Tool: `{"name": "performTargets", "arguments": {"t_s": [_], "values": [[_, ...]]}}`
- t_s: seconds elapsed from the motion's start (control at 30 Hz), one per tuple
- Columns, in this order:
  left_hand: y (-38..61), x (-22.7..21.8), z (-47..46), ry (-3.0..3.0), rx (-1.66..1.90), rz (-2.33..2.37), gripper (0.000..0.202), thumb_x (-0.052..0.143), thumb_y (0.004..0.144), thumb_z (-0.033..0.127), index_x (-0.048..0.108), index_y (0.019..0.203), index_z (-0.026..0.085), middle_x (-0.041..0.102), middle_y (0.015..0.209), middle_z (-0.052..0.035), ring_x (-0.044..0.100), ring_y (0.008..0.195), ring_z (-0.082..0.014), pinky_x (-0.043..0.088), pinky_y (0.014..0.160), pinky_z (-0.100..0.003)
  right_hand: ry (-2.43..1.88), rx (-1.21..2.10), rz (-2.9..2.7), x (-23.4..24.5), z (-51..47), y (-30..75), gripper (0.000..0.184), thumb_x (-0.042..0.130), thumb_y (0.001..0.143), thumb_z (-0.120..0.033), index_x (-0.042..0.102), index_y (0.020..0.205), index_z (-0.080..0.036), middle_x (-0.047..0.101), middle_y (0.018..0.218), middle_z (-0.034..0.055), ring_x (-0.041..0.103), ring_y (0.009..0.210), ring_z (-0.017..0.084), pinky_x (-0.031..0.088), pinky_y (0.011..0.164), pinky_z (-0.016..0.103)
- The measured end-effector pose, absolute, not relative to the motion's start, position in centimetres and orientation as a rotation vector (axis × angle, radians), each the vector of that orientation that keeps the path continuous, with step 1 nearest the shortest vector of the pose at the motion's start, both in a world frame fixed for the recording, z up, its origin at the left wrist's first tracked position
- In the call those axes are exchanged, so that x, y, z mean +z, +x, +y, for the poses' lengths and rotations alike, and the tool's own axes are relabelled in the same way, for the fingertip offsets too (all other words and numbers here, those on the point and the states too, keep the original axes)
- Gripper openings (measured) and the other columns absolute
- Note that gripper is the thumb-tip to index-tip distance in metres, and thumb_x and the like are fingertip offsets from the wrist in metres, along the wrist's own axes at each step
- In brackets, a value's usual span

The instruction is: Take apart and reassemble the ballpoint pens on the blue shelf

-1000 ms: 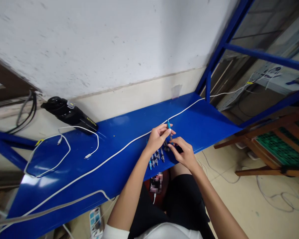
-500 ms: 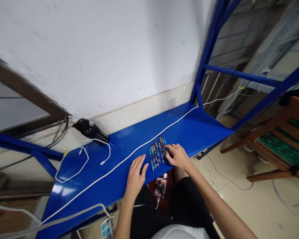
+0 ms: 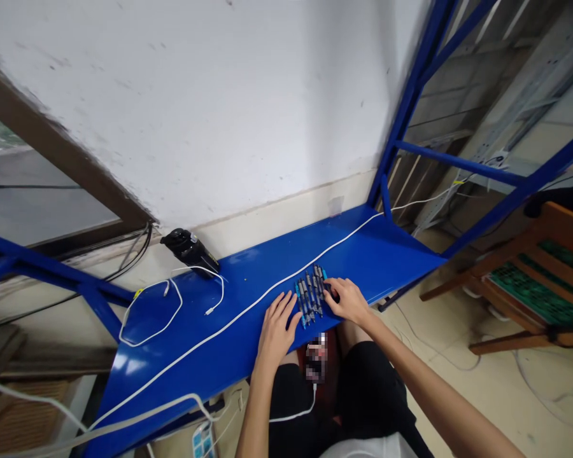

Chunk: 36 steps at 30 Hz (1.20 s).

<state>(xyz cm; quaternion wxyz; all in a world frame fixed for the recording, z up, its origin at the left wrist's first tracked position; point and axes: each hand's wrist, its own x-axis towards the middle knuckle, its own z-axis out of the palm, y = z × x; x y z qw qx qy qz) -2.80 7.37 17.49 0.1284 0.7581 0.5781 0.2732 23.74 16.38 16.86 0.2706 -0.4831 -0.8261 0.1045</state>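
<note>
Several pens (image 3: 310, 294) with dark and blue barrels lie side by side in a row on the blue tabletop (image 3: 248, 267). My left hand (image 3: 277, 327) rests flat at the row's left side, its fingers stretched and its thumb apart, close to the leftmost pen. On the other side is my right hand (image 3: 349, 302), fingers bent and thumb apart from the index finger. Its fingertips touch the rightmost pens and partly hide them; no pen is visibly lifted.
A white cable (image 3: 233, 310) runs across the tabletop behind the pens. Farther left are a black bottle (image 3: 191, 251) and a looped white cord (image 3: 179, 312). Blue frame bars (image 3: 403, 121) rise at the right, near a wooden chair (image 3: 530, 273). A pixelated object (image 3: 316, 359) lies below the front edge.
The view has shifted, so the table contents appear farther right. My left hand has come nearer to the pens, which lie closer together. My right hand stays at their right side.
</note>
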Motion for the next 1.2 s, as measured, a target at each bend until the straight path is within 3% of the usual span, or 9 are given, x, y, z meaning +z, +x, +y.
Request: {"name": "performTargets", "arguments": {"t_s": [0.3, 0.5, 0.83, 1.2], "values": [[-2.82, 18.12, 7.36, 2.332, 0.705, 1.545, 0.053, 0.054, 0.112, 0.044, 0.053, 0.164, 0.031, 0.052, 0.171, -0.0085, 0.043, 0.162, -0.0316, 0.042, 0.128, -0.056, -1.341, 0.288, -2.173, 17.01, 16.18, 23.57, 0.029, 0.055, 0.104, -0.032, 0.066, 0.126, -0.019, 0.065, 0.076, -0.0005, 0.061, 0.072, 0.02, 0.045, 0.082, 0.035], [-2.73, 18.06, 7.48, 2.33, 0.666, 1.564, 0.074, 0.069, 0.101, 0.06, 0.05, 0.166, 0.032, 0.048, 0.174, -0.01, 0.043, 0.161, -0.0367, 0.042, 0.127, -0.06, -1.348, 0.299, -2.189, 17.17, 16.12, 23.67, 0.031, 0.057, 0.098, -0.024, 0.067, 0.127, -0.019, 0.069, 0.081, 0.002, 0.062, 0.075, 0.022, 0.045, 0.082, 0.035], [-2.49, 18.04, 7.72, 2.298, 0.613, 1.638, 0.073, 0.068, 0.102, 0.061, 0.05, 0.166, 0.032, 0.049, 0.173, -0.0101, 0.044, 0.161, -0.0345, 0.042, 0.127, -0.055, -1.311, 0.285, -2.251, 16.83, 16.44, 23.82, 0.033, 0.055, 0.099, -0.022, 0.067, 0.129, -0.018, 0.069, 0.084, 0.0045, 0.061, 0.076, 0.023, 0.042, 0.081, 0.037], [-2.43, 18.34, 7.69, 2.29, 0.566, 1.667, 0.076, 0.07, 0.101, 0.06, 0.046, 0.168, 0.033, 0.048, 0.173, -0.0118, 0.044, 0.16, -0.0365, 0.042, 0.126, -0.056, -1.288, 0.289, -2.239, 16.71, 16.57, 23.86, 0.029, 0.056, 0.101, -0.022, 0.067, 0.127, -0.017, 0.07, 0.084, 0.0056, 0.061, 0.075, 0.024, 0.042, 0.079, 0.039]]}}
